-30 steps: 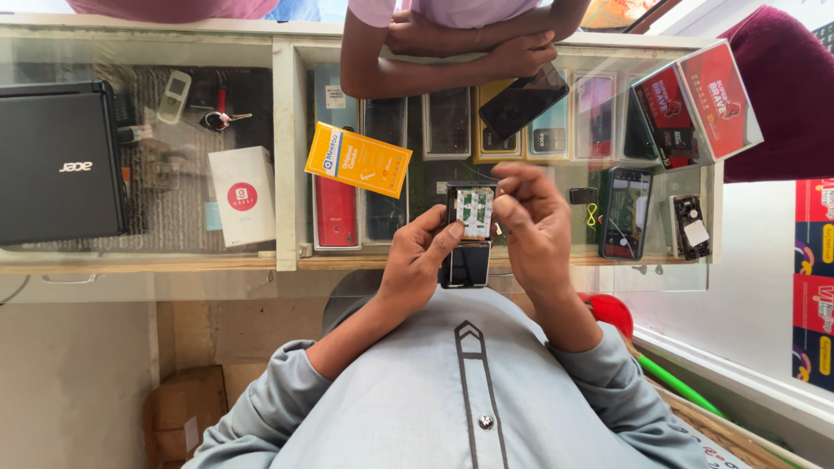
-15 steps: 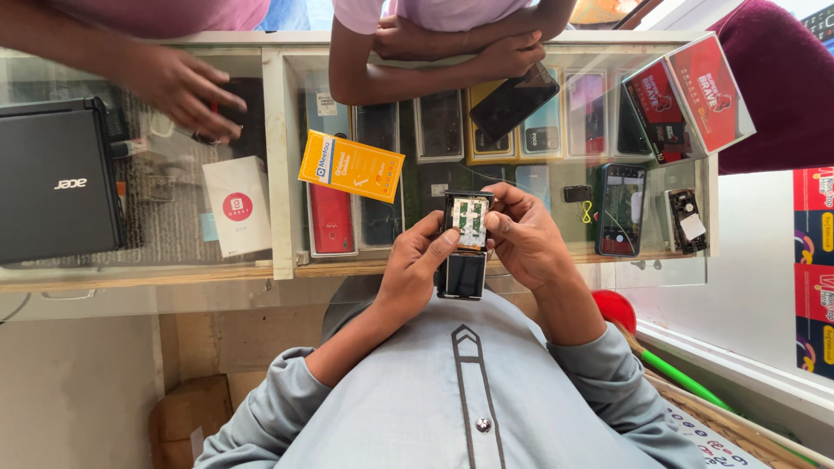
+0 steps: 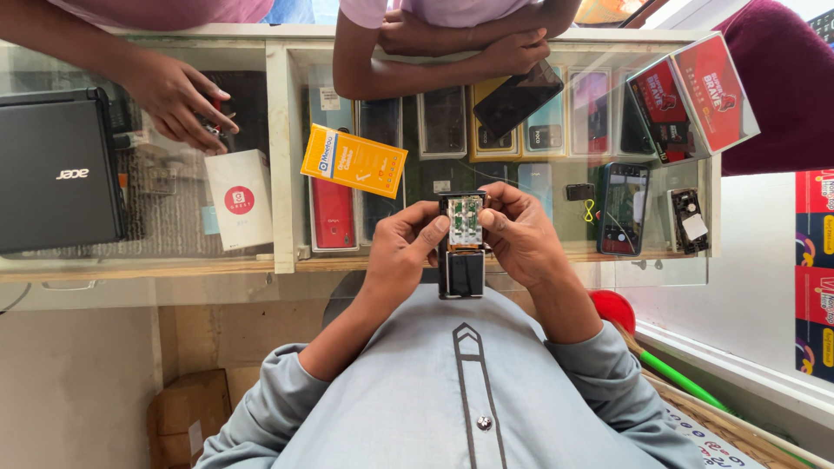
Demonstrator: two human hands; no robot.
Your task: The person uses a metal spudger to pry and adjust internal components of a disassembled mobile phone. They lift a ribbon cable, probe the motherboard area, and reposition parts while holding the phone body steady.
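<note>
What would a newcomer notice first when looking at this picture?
First, in the centre, the left hand and right hand hold a small opened phone with its green circuit board showing, above the glass counter. Next, a bright orange box lies on the counter, up and to the left of the hands. Farther left sits a closed black laptop, and another person's hand reaches down near a white box.

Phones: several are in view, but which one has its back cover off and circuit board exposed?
The small phone held between the left hand and right hand: its green board shows. The others lie closed inside the glass display case.
</note>
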